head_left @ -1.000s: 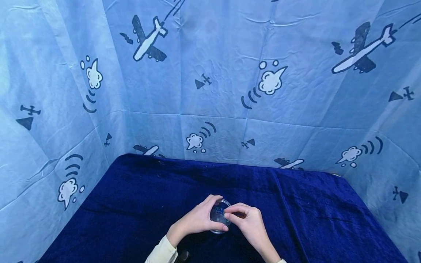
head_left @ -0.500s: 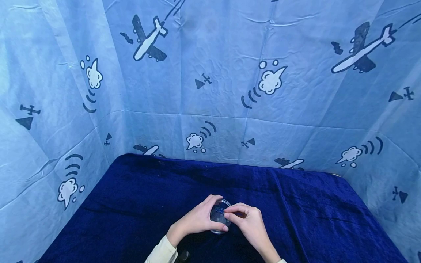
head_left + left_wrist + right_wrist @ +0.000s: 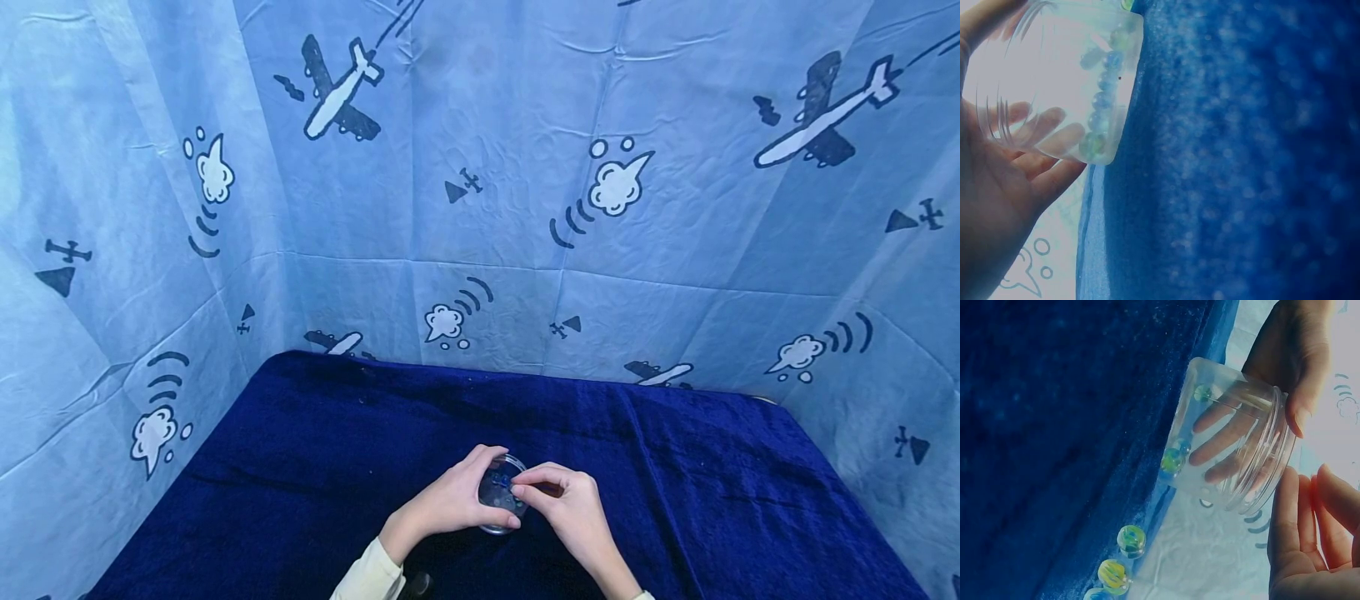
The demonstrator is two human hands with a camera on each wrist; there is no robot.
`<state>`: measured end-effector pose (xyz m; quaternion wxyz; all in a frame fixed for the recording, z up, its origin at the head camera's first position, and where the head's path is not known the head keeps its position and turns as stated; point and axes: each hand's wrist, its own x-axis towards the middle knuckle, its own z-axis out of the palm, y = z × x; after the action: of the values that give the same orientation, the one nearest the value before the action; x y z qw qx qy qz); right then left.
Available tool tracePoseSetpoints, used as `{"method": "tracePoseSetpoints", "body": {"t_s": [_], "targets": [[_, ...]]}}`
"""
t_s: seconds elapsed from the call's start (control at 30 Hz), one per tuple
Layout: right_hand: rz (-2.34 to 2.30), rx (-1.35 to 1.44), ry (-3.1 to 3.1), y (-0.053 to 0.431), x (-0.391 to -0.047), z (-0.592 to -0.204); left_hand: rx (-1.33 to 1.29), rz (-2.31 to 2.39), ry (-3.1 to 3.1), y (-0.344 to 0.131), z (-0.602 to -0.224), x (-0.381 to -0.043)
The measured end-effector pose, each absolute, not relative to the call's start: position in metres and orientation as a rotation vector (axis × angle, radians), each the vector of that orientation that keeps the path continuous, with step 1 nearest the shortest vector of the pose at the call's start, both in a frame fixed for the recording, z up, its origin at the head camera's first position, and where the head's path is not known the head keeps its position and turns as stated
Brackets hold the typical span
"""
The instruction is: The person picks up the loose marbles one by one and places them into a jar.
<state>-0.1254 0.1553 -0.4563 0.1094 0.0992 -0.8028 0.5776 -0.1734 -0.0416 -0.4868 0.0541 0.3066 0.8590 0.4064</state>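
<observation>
A clear plastic jar [image 3: 498, 498] stands on the dark blue cloth, mouth up. My left hand [image 3: 447, 498] grips it round the side, thumb nearest me; its fingers show through the wall in the right wrist view. Along the jar's bottom, the left wrist view shows several blue and green glass marbles [image 3: 1105, 81]. My right hand [image 3: 567, 508] is at the jar's mouth, fingertips close together beside the rim. No marble shows between those fingers in the right wrist view. Outside the jar lie a green marble [image 3: 1131, 539], a yellow one [image 3: 1112, 573] and a blue one [image 3: 1096, 595].
Dark blue velvet cloth [image 3: 360, 450] covers the table. Behind and at both sides hangs a light blue curtain [image 3: 510, 225] printed with aeroplanes and clouds. A small dark object [image 3: 418, 585], kind unclear, is at the bottom edge near the left sleeve [image 3: 372, 573].
Both hands and the jar stay in nearly the same place. The greenish spot by the right fingertips has become smaller and paler.
</observation>
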Motion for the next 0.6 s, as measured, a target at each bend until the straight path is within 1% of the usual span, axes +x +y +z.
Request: {"method": "tracePoseSetpoints", "body": {"t_s": [0.6], "targets": [[1.711, 0.319, -2.367, 0.1611, -0.1274, -0.4532, 0.936, 1.227, 2.616, -0.0421, -0.4849, -0.1729]]}}
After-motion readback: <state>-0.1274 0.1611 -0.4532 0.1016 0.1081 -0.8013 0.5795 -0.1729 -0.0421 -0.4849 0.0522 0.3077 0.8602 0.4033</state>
